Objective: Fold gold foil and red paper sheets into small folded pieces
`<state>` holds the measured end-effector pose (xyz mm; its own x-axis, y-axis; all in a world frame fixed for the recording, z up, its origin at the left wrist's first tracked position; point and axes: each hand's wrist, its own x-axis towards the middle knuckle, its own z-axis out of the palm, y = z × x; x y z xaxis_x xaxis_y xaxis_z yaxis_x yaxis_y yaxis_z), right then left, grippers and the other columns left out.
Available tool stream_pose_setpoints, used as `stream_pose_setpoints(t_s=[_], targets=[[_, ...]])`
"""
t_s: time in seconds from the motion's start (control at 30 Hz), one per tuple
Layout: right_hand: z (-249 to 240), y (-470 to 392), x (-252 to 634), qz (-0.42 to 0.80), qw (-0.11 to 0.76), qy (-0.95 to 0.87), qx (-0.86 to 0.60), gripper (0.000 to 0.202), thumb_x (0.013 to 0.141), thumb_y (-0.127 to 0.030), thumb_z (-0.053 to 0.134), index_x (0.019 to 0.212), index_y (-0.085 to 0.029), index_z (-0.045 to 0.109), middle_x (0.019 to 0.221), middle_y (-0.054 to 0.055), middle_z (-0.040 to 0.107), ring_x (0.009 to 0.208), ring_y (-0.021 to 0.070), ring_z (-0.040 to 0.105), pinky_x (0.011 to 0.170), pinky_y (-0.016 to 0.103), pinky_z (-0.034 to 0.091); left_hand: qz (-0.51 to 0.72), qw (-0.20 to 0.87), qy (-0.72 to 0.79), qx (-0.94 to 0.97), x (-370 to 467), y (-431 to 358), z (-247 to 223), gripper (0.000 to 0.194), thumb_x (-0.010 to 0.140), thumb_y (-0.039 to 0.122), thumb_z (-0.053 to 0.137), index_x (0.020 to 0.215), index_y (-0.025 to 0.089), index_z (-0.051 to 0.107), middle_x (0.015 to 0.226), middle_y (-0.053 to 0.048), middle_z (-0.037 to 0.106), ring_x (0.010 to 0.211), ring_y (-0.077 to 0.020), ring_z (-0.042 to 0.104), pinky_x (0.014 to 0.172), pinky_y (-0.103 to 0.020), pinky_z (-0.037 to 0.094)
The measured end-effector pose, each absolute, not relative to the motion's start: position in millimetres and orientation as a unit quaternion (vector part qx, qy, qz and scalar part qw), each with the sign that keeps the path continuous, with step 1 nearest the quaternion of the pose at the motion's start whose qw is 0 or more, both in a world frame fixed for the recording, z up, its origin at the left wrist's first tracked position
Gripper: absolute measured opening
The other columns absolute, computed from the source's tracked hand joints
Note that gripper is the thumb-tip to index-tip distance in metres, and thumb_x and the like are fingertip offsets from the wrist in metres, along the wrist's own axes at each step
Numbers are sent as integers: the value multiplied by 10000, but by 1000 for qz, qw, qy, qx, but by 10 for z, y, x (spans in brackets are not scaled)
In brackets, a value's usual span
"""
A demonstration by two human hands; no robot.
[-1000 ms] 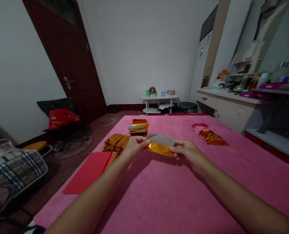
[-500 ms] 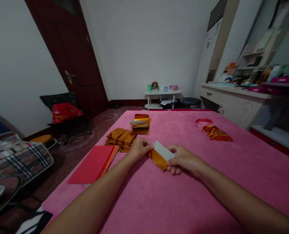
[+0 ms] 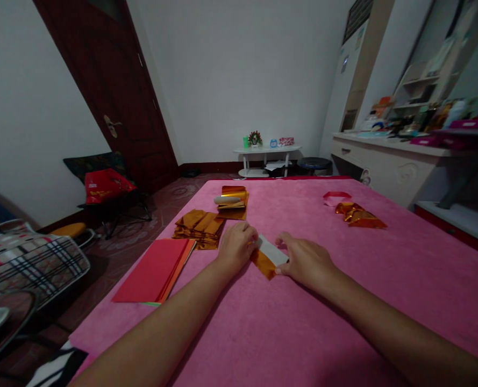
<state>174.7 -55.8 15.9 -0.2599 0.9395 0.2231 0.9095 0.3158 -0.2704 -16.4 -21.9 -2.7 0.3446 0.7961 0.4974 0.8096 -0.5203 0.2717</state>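
Observation:
A small sheet of gold foil paper (image 3: 264,264), partly folded over, lies low over the pink cloth with its pale grey side (image 3: 271,250) showing along the far half. My left hand (image 3: 237,247) pinches its left end, fingertips bunched at the fold. At the opposite end is my right hand (image 3: 308,260), thumb on the near corner and forefinger arched at the far corner; its other fingers are mostly hidden. Just beyond my left hand sits a stack of folded gold foil pieces (image 3: 199,228). Behind that, a grey oblong object (image 3: 227,200) rests on more gold foil sheets (image 3: 234,214).
Red and orange paper sheets (image 3: 152,271) lie left of my forearm. Across the pink-covered table (image 3: 343,322), at the far right, are a red-and-pink ribbon loop (image 3: 337,195) and crumpled gold foil (image 3: 360,216). A white side table (image 3: 266,150) stands against the back wall.
Both hands have lowered the foil paper toward the cloth. My left hand has turned further over its end, and my right forefinger has lifted into an arch.

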Motion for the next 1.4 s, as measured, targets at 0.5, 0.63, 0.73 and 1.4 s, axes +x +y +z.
stream_pose_setpoints(t_s=[0.5,0.63,0.73,1.4], targets=[[71,-343,1829,276,182,-810,-484,161,688,-230,594,756,-212,739,663,0,675,583,121,555,506,207,325,-244,-133,-454,-846,-181,-337,36,58,693,193,653,741,183,683,760,-26,646,698,-143,561,639,-245,417],[36,-333,1827,301,196,-804,-474,203,631,-177,602,780,-209,736,622,-24,643,543,97,502,485,196,292,-287,-146,-393,-861,-104,-371,-22,124,724,77,577,714,165,664,738,-33,628,712,-138,567,650,-245,430],[47,-347,1843,308,204,-802,-469,206,627,-180,597,775,-205,738,564,-39,587,510,81,450,466,193,263,-304,-152,-345,-875,-110,-419,-44,213,738,27,512,757,174,665,754,-36,629,725,-136,573,658,-247,442],[99,-351,1880,330,171,-795,-479,200,599,-222,669,792,-210,720,564,-54,506,508,67,424,465,189,251,-235,-44,-282,-929,-285,-668,10,224,845,212,505,1004,199,663,932,-65,674,826,-156,616,747,-273,485]])
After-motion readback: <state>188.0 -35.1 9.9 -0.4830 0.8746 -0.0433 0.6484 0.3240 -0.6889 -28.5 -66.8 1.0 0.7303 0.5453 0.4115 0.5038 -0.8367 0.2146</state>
